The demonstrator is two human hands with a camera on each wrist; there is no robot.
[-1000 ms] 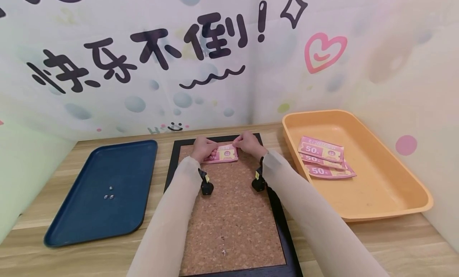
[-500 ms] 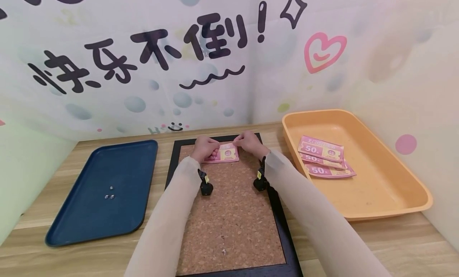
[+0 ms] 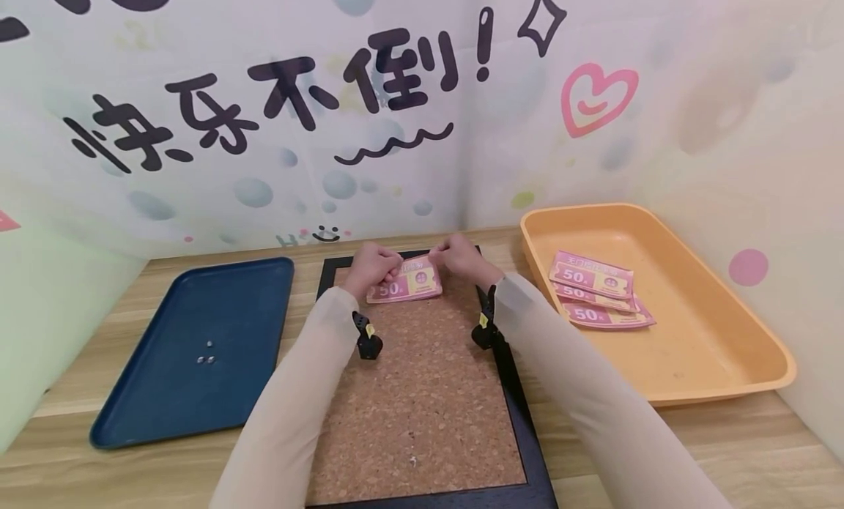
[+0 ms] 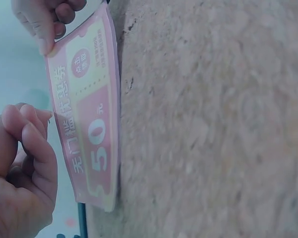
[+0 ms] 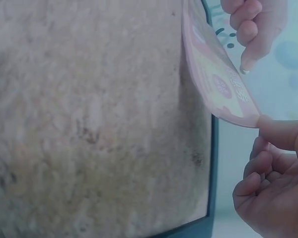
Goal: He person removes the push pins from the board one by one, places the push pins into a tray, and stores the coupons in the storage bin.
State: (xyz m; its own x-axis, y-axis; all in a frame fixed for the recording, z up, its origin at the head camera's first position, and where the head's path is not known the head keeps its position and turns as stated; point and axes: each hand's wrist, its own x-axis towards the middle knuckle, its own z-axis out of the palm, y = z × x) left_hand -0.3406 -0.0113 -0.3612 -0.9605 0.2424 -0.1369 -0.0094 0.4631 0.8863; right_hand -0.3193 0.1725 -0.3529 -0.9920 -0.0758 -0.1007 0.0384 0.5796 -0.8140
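Note:
A pink-and-yellow paper coupon [image 3: 405,282] printed with "50" lies against the cork board [image 3: 422,392] near its far edge. In the left wrist view its top edge stands off the board. My right hand [image 3: 459,258] pinches the coupon's top right corner between thumb and finger. At the top edge, left of the middle, my left hand [image 3: 371,267] has curled fingers. Its fingertips pinch a small silver thumbtack [image 5: 245,71], whose point shows faintly in the left wrist view. Most of the tack is hidden by the fingers.
A dark blue tray [image 3: 191,399] on the left holds several small silver tacks [image 3: 207,355]. On the right, an orange bin [image 3: 692,348] holds more pink coupons [image 3: 593,285]. The board has a black frame [image 3: 527,428]. A printed cloth [image 3: 264,165] hangs behind the table.
My left hand has shifted left and rolled back, uncovering the printed "50". My right hand keeps its pinch on the corner and has risen slightly. The head view has shifted a little.

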